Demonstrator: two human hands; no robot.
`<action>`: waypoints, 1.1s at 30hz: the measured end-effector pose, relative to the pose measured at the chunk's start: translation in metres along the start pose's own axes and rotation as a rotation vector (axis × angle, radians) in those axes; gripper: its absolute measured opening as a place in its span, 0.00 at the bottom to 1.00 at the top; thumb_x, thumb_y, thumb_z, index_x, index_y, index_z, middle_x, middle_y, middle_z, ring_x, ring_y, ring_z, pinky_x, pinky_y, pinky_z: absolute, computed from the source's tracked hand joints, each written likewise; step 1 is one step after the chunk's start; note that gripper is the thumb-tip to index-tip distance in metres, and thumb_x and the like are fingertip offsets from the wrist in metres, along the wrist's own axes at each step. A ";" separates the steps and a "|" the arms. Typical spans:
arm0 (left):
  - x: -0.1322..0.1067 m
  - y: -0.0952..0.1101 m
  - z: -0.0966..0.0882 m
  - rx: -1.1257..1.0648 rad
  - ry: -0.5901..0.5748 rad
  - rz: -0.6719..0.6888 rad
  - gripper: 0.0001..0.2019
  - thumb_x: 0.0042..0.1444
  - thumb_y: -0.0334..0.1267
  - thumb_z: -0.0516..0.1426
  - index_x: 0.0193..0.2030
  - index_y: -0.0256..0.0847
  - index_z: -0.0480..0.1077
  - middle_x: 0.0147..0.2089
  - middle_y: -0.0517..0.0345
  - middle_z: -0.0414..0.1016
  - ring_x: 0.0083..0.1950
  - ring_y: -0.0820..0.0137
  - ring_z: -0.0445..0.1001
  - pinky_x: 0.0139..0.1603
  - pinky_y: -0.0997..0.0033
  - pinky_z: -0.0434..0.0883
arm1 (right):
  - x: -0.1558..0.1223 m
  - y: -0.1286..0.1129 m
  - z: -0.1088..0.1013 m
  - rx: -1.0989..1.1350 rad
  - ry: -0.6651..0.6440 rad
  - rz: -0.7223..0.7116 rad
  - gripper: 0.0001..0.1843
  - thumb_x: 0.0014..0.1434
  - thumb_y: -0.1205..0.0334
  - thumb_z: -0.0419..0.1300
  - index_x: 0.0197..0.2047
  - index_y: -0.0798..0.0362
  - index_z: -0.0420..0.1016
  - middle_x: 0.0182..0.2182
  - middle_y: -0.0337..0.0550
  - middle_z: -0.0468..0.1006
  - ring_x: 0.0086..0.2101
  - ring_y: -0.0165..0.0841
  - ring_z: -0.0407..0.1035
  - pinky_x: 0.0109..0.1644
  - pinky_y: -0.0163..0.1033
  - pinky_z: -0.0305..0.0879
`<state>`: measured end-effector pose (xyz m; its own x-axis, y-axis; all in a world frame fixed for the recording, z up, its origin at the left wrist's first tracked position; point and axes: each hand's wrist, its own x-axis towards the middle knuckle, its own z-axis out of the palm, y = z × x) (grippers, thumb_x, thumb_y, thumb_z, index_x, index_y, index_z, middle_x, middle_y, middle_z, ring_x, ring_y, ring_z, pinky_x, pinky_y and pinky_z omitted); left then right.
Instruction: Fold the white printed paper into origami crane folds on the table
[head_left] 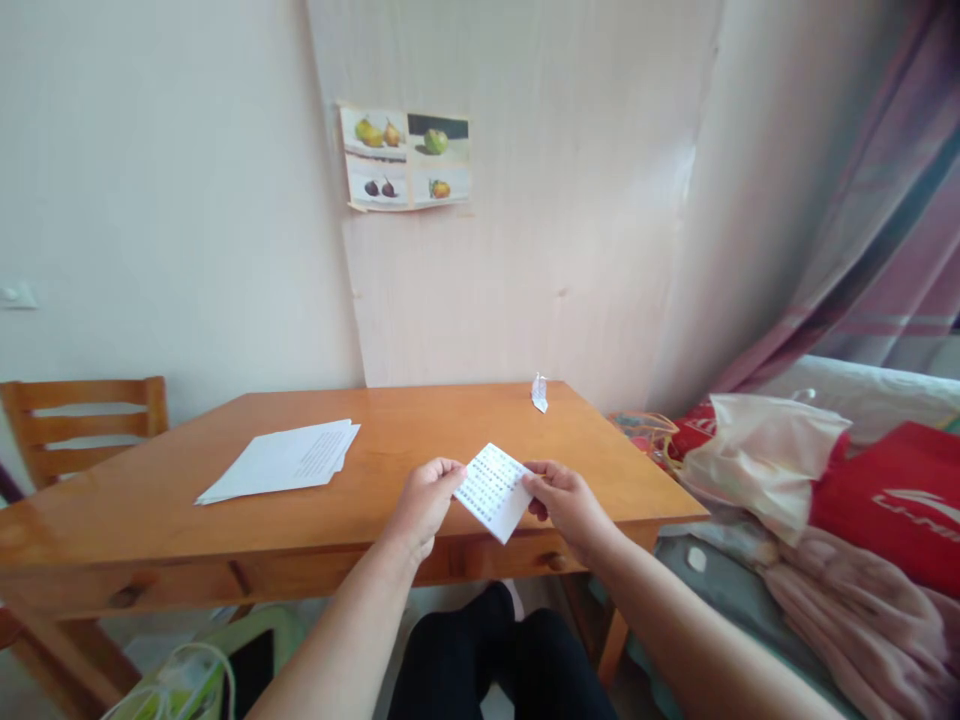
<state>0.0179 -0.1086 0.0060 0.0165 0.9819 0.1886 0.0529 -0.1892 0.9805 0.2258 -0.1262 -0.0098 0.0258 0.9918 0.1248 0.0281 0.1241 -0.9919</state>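
Note:
Between my two hands is a small folded square of printed paper point(493, 492), turned like a diamond with lines of text facing me. My left hand point(429, 495) pinches its left corner between thumb and fingers. At the opposite corner, my right hand point(564, 500) holds the paper in the same way. The sheet is raised just over the front edge of the wooden table point(420, 430). A small folded paper piece point(539, 392) with print on it stands near the table's back right edge.
A stack of white printed sheets point(281, 462) lies on the table's left side. A wooden chair point(90, 425) is at the far left. Red bags point(892, 500), a white plastic bag point(776, 450) and pink cloth point(855, 590) lie to the right. Fruit pictures point(406, 160) hang on the wall.

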 end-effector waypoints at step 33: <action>0.136 -0.052 0.014 0.335 -0.285 0.079 0.09 0.53 0.40 0.55 0.39 0.40 0.71 0.36 0.56 0.77 0.38 0.65 0.74 0.40 0.67 0.69 | 0.142 0.024 -0.024 -0.452 -0.172 0.205 0.11 0.59 0.64 0.54 0.45 0.55 0.71 0.19 0.38 0.75 0.18 0.30 0.68 0.21 0.32 0.56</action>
<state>0.0311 0.0347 -0.0197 0.3056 0.9323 0.1933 0.3607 -0.3012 0.8827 0.2544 0.0173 -0.0157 -0.0873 0.9896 -0.1147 0.4693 -0.0607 -0.8809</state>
